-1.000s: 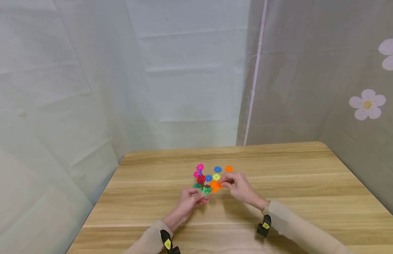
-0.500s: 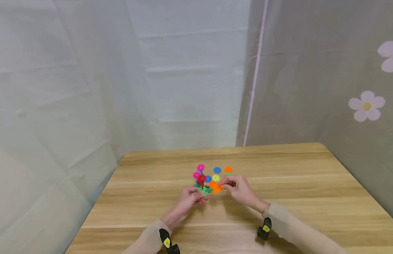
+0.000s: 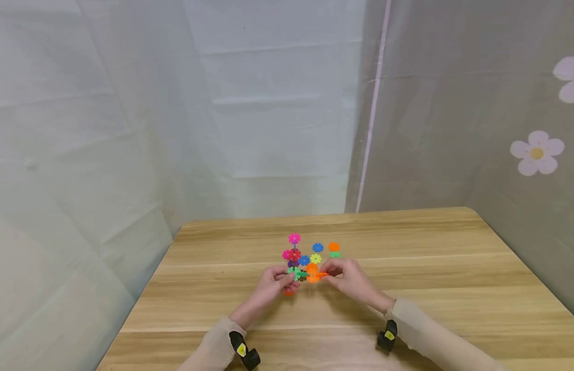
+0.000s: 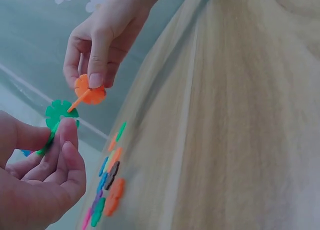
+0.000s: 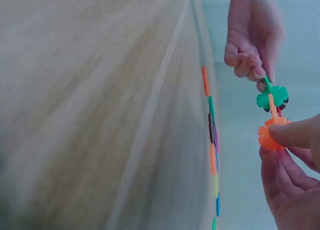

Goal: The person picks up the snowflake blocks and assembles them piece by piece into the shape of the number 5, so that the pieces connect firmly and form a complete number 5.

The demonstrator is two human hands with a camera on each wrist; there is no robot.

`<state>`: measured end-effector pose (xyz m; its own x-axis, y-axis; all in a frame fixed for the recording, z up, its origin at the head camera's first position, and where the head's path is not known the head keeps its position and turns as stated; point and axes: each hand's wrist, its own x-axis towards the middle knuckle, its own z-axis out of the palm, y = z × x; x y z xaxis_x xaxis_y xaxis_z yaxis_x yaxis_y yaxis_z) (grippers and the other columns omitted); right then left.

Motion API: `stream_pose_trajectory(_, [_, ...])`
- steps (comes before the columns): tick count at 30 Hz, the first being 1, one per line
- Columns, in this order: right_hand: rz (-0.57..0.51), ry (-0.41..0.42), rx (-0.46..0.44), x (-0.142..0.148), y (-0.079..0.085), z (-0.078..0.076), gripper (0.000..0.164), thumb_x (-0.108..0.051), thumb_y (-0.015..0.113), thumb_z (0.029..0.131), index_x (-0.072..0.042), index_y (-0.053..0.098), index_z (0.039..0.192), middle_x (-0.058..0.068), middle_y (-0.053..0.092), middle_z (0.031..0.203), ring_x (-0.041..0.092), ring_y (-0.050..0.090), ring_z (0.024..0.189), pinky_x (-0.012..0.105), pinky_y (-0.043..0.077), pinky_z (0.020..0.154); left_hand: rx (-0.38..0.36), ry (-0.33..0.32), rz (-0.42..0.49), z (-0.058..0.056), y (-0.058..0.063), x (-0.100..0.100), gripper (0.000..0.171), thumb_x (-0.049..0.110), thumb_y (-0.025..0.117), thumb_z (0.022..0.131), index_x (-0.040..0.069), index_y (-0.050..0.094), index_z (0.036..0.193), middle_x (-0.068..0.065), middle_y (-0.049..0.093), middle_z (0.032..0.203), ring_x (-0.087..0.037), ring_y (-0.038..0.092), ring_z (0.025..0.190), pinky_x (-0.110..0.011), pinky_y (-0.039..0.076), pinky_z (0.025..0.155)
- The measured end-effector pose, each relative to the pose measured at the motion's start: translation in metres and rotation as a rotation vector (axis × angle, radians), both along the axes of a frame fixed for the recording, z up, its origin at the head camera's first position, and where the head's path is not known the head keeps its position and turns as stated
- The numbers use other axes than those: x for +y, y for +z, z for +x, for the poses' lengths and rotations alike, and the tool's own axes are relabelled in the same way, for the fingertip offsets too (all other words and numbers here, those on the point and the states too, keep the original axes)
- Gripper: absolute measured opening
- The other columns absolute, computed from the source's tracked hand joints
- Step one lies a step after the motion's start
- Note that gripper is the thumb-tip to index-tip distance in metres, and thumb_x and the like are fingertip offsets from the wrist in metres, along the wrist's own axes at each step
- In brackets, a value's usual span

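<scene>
In the head view my left hand point(image 3: 274, 283) pinches a green flower-shaped disc point(image 3: 293, 273). From it rises a stack of slotted discs, with a red disc point(image 3: 294, 254) below a pink disc point(image 3: 294, 238). A second green disc point(image 4: 62, 115) is set crosswise on the pinched one in the left wrist view. My right hand point(image 3: 354, 281) pinches an orange disc point(image 5: 270, 136) between thumb and fingers. Slotted into it is another orange disc point(image 4: 77, 100), seen edge-on, its rim right at the second green disc. Both hands are above the wooden table point(image 3: 407, 319).
More discs lie on the table beyond my hands: a yellow disc point(image 3: 315, 258), a blue disc point(image 3: 317, 248), a light green disc point(image 3: 335, 254) and an orange one behind it. One orange disc point(image 3: 289, 292) lies just below my left hand. Pale curtains point(image 3: 277, 129) hang behind the table.
My left hand has tipped the stack more upright and shifted slightly away from me. The right hand has turned its orange pair, which now meets the green disc. An orange table disc shows under my left hand.
</scene>
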<state>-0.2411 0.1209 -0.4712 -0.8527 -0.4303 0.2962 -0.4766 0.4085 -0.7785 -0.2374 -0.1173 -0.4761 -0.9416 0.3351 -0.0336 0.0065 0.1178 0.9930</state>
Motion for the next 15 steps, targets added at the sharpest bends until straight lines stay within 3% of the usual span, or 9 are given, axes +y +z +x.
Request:
stream_pose_trajectory(7, [0.016, -0.035, -0.006, 0.0011, -0.0032, -0.0023, 0.014, -0.004, 0.072, 0.085, -0.013, 0.070, 0.096, 0.001, 0.071, 0.095, 0.012, 0.066, 0.082, 0.021, 0.054, 0.070, -0.016, 0.036, 0.031, -0.0002, -0.0049, 0.0010, 0.019, 0.005, 0.056, 0.096, -0.014, 0.058, 0.096, -0.029, 0.070, 0.090, -0.006, 0.065, 0.067, -0.019, 0.053, 0.064])
stream_pose_trajectory(15, [0.030, -0.056, -0.035, 0.0062, -0.0082, -0.0051, 0.013, -0.009, 0.071, 0.087, -0.011, 0.070, 0.100, 0.005, 0.071, 0.097, 0.011, 0.063, 0.083, 0.020, 0.054, 0.069, -0.030, 0.085, 0.058, -0.0004, -0.0082, 0.0010, 0.023, 0.003, 0.056, 0.095, -0.019, 0.057, 0.104, -0.030, 0.070, 0.091, -0.005, 0.065, 0.066, -0.018, 0.053, 0.062])
